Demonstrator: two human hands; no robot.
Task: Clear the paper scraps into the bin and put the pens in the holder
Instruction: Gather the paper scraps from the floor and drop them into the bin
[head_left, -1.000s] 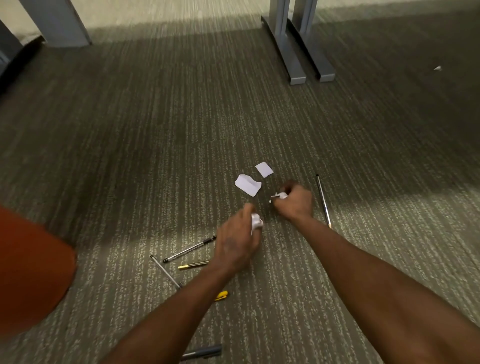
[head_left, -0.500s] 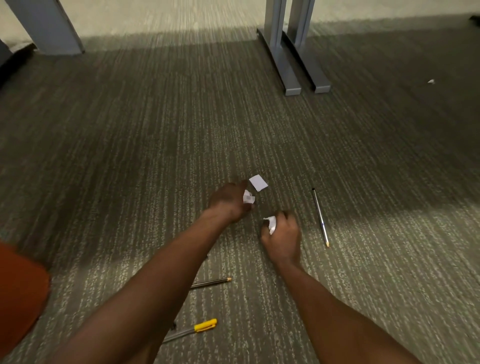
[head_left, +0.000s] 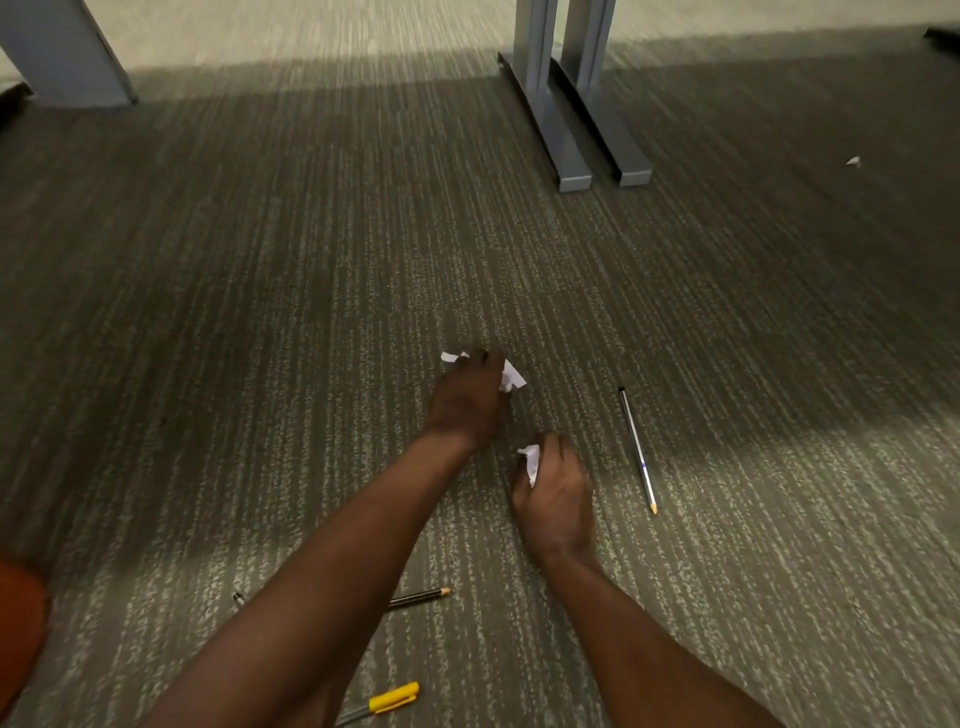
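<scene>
On the grey carpet my left hand (head_left: 470, 400) reaches forward and is closed over white paper scraps (head_left: 511, 376), which stick out on both sides of the fingers. My right hand (head_left: 556, 493) sits nearer to me, shut on a crumpled white scrap (head_left: 531, 460). A slim pen (head_left: 637, 449) lies just right of the right hand. A dark pencil (head_left: 418, 598) lies below my left forearm, partly hidden by it. A pen with a yellow cap (head_left: 387, 701) lies near the bottom edge. One small scrap (head_left: 853, 161) lies far off at the upper right.
Two grey metal desk feet (head_left: 571, 130) stand on the carpet straight ahead. Another grey leg (head_left: 62, 57) is at the upper left. An orange object (head_left: 21, 629) fills the lower left corner. No bin or pen holder is in view.
My left hand has moved forward from beside the pens and closed over the two flat scraps. My right hand has pulled back toward me with its scrap. The view has shifted.
</scene>
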